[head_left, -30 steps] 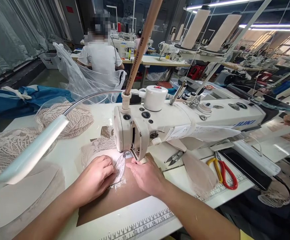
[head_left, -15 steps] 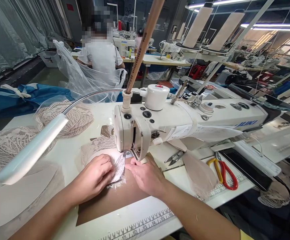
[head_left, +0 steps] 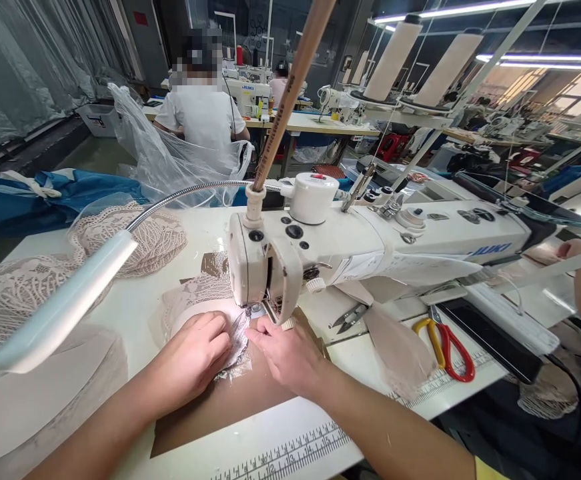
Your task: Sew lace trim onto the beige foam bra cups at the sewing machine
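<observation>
My left hand (head_left: 196, 358) lies curled on a pale lace piece (head_left: 235, 340), pressing it to the table just left of the needle. My right hand (head_left: 285, 353) presses the same piece with its fingertips right below the presser foot (head_left: 260, 312) of the white sewing machine (head_left: 370, 247). Both hands rest on a brown sheet (head_left: 235, 400) under the lace. The needle itself is hidden behind the machine head.
Lace heaps (head_left: 120, 240) lie at the left behind a gooseneck lamp (head_left: 60, 307). Thread snips (head_left: 350, 315), red-and-yellow scissors (head_left: 447, 343) and a beige fabric piece (head_left: 400, 350) lie to the right. A person in white (head_left: 203, 117) sits beyond; another person's hand (head_left: 577, 250) shows at far right.
My hands have slid the lace piece slightly toward the presser foot. At the far right the other person's hand has shifted.
</observation>
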Action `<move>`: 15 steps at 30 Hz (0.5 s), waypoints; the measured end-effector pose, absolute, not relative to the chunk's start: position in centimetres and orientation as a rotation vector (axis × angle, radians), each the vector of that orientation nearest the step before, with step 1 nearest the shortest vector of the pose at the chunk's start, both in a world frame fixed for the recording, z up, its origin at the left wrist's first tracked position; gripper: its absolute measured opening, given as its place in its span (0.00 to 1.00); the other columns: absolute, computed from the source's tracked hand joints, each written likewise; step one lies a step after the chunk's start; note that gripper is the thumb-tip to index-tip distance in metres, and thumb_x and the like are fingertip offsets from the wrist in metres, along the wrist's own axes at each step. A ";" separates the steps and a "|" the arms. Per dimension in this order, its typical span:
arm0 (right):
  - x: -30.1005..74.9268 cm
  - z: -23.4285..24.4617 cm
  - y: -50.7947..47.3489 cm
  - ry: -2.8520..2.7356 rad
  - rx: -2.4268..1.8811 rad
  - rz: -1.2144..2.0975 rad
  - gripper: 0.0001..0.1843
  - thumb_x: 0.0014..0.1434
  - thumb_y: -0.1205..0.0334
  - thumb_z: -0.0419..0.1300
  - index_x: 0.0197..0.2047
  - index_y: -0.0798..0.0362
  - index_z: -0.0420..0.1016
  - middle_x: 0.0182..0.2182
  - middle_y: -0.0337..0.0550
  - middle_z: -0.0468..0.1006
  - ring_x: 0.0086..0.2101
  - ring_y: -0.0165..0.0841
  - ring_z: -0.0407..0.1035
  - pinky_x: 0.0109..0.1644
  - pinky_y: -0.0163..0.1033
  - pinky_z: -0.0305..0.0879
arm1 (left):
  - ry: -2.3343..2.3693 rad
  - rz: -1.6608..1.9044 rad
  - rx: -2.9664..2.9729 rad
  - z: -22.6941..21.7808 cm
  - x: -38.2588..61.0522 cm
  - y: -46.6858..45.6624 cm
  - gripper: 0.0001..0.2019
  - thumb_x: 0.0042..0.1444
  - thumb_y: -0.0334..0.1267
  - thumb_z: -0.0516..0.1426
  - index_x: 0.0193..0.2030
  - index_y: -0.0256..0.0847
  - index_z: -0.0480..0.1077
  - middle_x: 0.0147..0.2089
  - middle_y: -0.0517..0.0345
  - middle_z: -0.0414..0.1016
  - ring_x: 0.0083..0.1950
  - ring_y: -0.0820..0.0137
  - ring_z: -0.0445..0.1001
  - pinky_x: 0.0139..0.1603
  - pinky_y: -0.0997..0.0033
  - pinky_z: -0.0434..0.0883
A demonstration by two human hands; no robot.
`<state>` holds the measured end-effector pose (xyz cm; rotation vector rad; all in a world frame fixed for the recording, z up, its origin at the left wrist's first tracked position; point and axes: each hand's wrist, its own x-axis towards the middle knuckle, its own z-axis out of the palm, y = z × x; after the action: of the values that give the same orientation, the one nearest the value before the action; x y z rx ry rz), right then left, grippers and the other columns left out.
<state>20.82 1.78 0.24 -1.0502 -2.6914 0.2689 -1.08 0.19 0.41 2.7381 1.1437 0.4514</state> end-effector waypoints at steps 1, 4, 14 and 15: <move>20.7 0.3 1.8 -2.709 -1.059 0.254 0.17 0.52 0.77 0.53 0.43 0.53 0.73 0.35 0.42 0.70 0.38 0.36 0.61 0.38 0.38 0.54 | 1.108 0.454 2.765 0.4 -1.2 0.2 0.12 0.66 0.29 0.46 0.36 0.38 0.70 0.43 0.47 0.73 0.45 0.61 0.69 0.42 0.60 0.67; 20.6 0.5 1.7 -2.724 -1.056 0.238 0.17 0.51 0.77 0.54 0.43 0.52 0.73 0.36 0.43 0.71 0.39 0.37 0.61 0.38 0.39 0.53 | 1.013 0.436 2.825 0.4 -1.4 0.4 0.11 0.65 0.27 0.48 0.45 0.39 0.70 0.57 0.48 0.71 0.58 0.58 0.66 0.53 0.58 0.66; 20.4 1.0 1.4 -2.740 -1.136 0.186 0.17 0.54 0.74 0.55 0.46 0.52 0.73 0.35 0.43 0.75 0.38 0.38 0.63 0.41 0.43 0.53 | 1.114 0.380 2.869 -0.6 -0.8 0.2 0.09 0.64 0.27 0.49 0.45 0.38 0.69 0.54 0.53 0.76 0.54 0.55 0.69 0.49 0.53 0.68; 20.4 1.0 1.4 -2.738 -1.144 0.182 0.18 0.54 0.74 0.55 0.47 0.52 0.73 0.35 0.43 0.76 0.38 0.39 0.63 0.42 0.43 0.53 | 1.134 0.379 2.858 -0.5 -0.6 0.1 0.09 0.64 0.27 0.50 0.46 0.38 0.69 0.54 0.53 0.76 0.53 0.56 0.70 0.48 0.54 0.69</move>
<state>20.36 1.40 1.03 -1.1441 -2.7377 0.1817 -0.56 0.13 -0.50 2.8583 1.1336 0.3790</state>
